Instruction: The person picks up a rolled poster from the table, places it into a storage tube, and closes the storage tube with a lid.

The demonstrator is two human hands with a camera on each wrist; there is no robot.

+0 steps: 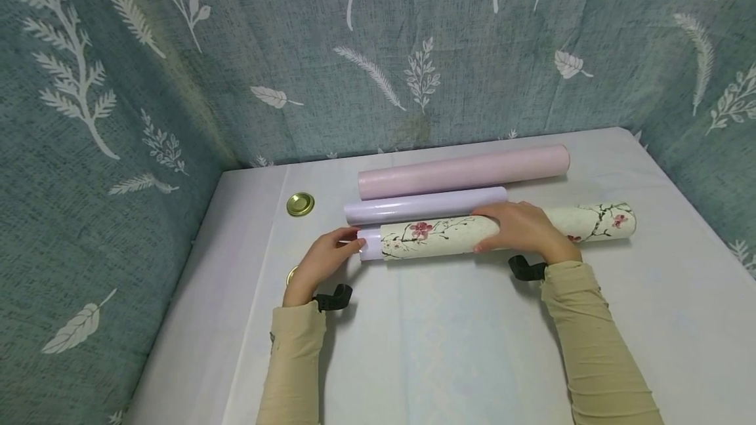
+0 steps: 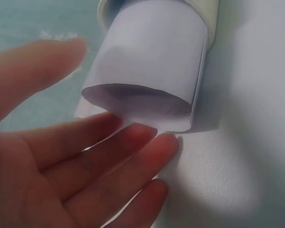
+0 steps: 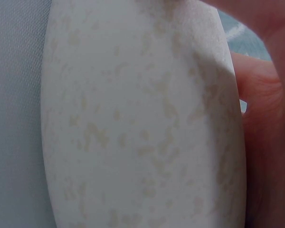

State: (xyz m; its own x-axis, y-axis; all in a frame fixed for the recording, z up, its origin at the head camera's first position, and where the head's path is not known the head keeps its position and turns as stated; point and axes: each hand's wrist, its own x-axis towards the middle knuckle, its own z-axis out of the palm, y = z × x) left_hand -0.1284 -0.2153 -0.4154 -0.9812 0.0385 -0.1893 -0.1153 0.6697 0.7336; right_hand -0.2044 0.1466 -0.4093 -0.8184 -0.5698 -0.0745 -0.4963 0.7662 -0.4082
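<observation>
A cream wallpaper roll [image 1: 437, 238] with plum-blossom print lies across the table. From its left end sticks out a short length of lavender roll [image 1: 371, 244], whose open hollow end [image 2: 142, 102] faces the left wrist camera. My right hand [image 1: 522, 228] grips the cream roll around its middle, thumb on the near side and fingers over the top. At the lavender end, my left hand [image 1: 323, 258] holds its fingers nearly straight, fingertips at the rim. In the left wrist view its thumb stands apart from the roll. The right wrist view shows mostly the mottled cream surface [image 3: 133, 118].
Behind the cream roll lie another lavender roll [image 1: 425, 205] and a longer pink roll [image 1: 463, 170]. A gold round lid [image 1: 300, 204] sits at the left; a second gold piece [image 1: 291, 275] is mostly hidden by my left hand. Patterned curtain [image 1: 378, 71] borders the white table.
</observation>
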